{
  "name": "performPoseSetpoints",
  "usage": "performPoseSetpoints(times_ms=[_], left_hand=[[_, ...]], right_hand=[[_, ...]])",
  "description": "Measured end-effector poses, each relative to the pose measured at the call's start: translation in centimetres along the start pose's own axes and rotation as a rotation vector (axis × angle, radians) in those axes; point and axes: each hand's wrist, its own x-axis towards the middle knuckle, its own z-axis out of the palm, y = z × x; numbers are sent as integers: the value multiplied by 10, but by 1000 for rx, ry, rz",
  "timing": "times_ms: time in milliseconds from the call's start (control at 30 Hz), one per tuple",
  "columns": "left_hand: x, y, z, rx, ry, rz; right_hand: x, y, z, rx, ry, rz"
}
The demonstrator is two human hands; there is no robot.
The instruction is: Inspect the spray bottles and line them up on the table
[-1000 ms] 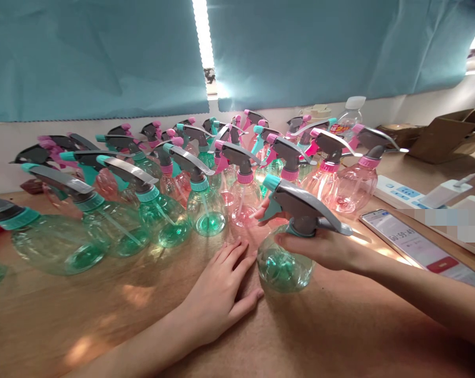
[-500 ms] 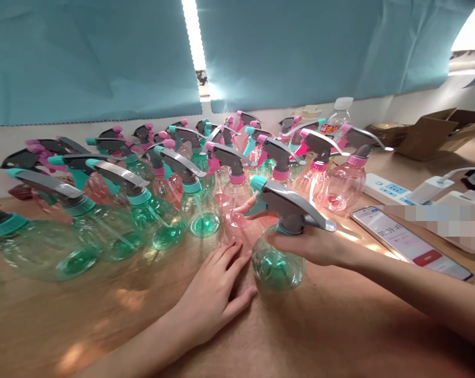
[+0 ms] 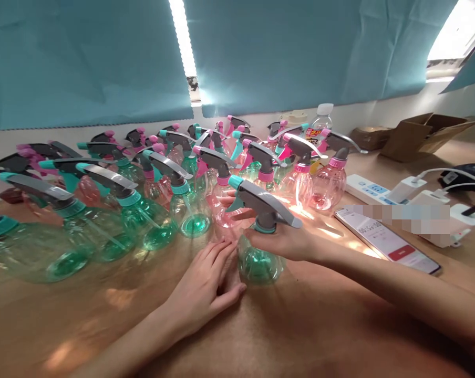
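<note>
My right hand (image 3: 288,241) is wrapped round the neck of a green spray bottle (image 3: 261,265) with a grey and teal trigger head. Its thumb lies across the front, and the other fingers reach behind the head, partly hidden. The bottle stands roughly upright on the table, a little green showing in its base. Just left of it, my left hand (image 3: 206,283) rests flat on the tabletop, palm down, fingers stretched out and holding nothing. Its fingertips are close to the bottle's side. Beyond both hands stands another green spray bottle (image 3: 190,210) and a pink spray bottle (image 3: 224,205).
Several more green and pink spray bottles crowd the back and left of the wooden table (image 3: 143,325). To the right lie a phone (image 3: 387,241) with a running timer, a power strip (image 3: 369,189) with plugged chargers, and an open cardboard box (image 3: 422,136).
The view has swung slightly right. The held spray bottle and my right hand have shifted a little left, towards the other bottles. My left hand's fingers lie closer together.
</note>
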Motion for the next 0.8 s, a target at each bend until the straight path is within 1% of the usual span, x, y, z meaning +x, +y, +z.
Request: performPoseSetpoints(times_ms=[100, 267, 367, 433, 500, 567, 633, 700, 800], left_hand=[[0, 3, 1, -63, 31, -32], [-2, 12, 7, -176, 98, -63], [-4, 17, 11, -267, 148, -71], [-6, 21, 9, -310, 173, -74], [-10, 25, 2, -302, 208, -68], [-17, 29, -9, -247, 263, -59], [-29, 31, -22, -215, 280, -74], [-45, 31, -32, -190, 315, -93], [-79, 28, -41, -150, 367, -169]], right_hand=[[-1, 1, 1, -33, 32, -21], [-2, 2, 4, -21, 44, 25], [-4, 2, 10, 10, 63, 38], [-5, 0, 18, 4, 92, 42], [-6, -2, 31, -12, 113, 51], [-5, -5, 47, -12, 123, 53], [-3, -11, 66, 34, 118, 31], [2, -19, 88, 110, 84, 2], [11, -36, 122, 159, 13, -46]])
